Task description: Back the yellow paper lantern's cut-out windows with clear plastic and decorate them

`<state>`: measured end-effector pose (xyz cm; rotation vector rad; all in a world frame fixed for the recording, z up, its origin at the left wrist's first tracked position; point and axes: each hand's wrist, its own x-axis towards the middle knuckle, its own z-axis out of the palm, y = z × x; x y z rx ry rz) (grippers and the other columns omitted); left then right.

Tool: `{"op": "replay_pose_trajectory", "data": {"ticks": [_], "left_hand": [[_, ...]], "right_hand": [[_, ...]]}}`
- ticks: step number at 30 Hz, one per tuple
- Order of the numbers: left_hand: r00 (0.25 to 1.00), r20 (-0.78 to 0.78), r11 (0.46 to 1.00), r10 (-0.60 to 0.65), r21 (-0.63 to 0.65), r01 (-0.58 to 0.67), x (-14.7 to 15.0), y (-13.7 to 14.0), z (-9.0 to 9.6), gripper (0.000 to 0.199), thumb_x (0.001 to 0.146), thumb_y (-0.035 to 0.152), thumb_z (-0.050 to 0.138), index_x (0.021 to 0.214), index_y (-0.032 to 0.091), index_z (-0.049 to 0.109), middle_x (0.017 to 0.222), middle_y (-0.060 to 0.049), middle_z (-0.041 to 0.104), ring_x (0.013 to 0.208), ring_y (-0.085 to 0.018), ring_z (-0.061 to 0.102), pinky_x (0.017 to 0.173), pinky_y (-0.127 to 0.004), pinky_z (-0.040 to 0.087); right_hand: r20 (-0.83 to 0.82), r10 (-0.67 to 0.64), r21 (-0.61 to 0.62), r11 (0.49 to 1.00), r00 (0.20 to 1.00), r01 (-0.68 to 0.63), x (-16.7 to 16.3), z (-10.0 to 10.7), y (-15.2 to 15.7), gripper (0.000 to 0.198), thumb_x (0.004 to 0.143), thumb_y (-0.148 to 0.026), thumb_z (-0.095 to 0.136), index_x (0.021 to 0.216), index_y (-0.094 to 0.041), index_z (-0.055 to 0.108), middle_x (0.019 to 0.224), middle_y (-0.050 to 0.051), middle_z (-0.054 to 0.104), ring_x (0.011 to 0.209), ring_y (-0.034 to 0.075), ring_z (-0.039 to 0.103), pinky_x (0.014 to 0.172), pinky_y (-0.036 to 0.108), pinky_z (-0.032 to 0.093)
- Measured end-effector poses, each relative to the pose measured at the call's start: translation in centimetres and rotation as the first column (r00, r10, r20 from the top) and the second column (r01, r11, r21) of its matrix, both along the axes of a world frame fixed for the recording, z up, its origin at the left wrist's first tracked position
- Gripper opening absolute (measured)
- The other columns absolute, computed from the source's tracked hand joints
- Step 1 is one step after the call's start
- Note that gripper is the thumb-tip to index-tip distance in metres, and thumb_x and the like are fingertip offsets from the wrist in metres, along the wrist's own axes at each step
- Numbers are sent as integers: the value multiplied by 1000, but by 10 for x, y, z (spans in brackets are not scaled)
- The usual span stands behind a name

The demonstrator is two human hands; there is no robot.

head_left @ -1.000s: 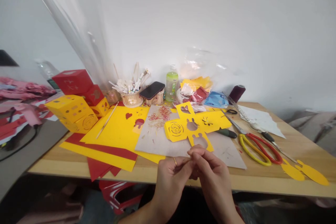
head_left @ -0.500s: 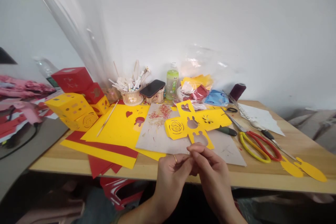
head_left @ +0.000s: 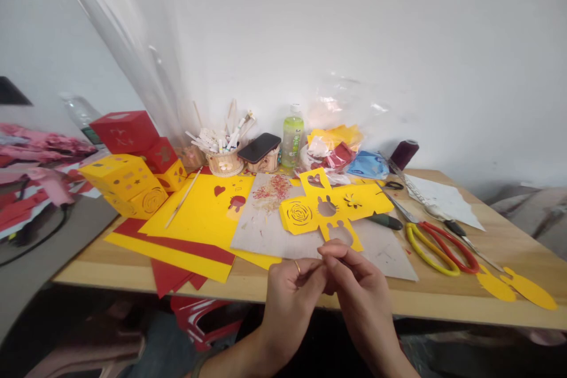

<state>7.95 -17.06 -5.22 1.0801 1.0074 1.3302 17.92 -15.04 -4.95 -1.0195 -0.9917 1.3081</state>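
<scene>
My left hand (head_left: pixel 292 292) and my right hand (head_left: pixel 361 283) meet at the table's front edge, fingertips pinched together. Whatever lies between them is too small or hidden to name. Just beyond the fingers lies a yellow cut-out box blank (head_left: pixel 335 195), flat, with a rose, a rabbit head, a flower and a heart cut through its panels. Part of it rests on a grey board (head_left: pixel 261 230) strewn with red and yellow scraps. A dark green handle (head_left: pixel 385 221) sticks out from beneath the blank's right side.
Scissors (head_left: pixel 452 251) with red and yellow handles lie right, beside yellow paper ovals (head_left: pixel 531 288). Yellow sheets (head_left: pixel 190 212) and red paper (head_left: pixel 170 274) spread left. Folded boxes (head_left: pixel 117 180), a pen basket (head_left: pixel 225 162), a phone (head_left: pixel 262 147) and a bottle (head_left: pixel 292 139) stand behind.
Both hands keep the same pinched pose with barely any finger movement. The view has shifted slightly, so the table's things sit a little further right.
</scene>
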Motion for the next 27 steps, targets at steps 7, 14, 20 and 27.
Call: {"op": "replay_pose_trajectory", "data": {"ticks": [7,14,20,27], "left_hand": [[1000,18,1000,6,-5,-6,-1,-1,-1,32,82,39,57,63,13,60,61,-1,53,63,-13,48,60,-23,40],[1000,23,1000,-7,9,6,0,0,-1,32,83,38,56,62,13,58,60,0,50,62,-12,45,59,-22,38],[1000,14,1000,-1,-3,1,-1,-1,0,36,83,41,56,60,13,57,60,0,50,61,-12,46,59,-22,38],[1000,13,1000,0,-4,0,-1,-1,0,34,83,39,56,60,14,58,60,0,50,62,-11,46,59,-21,39]], "right_hand": [[-19,6,12,1000,1000,-5,-1,-1,-1,19,64,-36,74,68,-18,70,58,-1,56,46,9,47,42,21,41],[-17,10,18,1000,1000,-10,-1,-3,-1,17,66,-35,73,71,-19,71,60,-1,59,47,9,48,43,21,42],[-1,9,15,1000,1000,-9,-1,-3,-1,17,67,-36,72,71,-19,71,61,-1,58,47,9,47,42,20,41],[15,16,11,1000,1000,-17,0,-3,-2,13,67,-33,72,71,-21,72,66,0,60,52,10,50,45,21,42]]}}
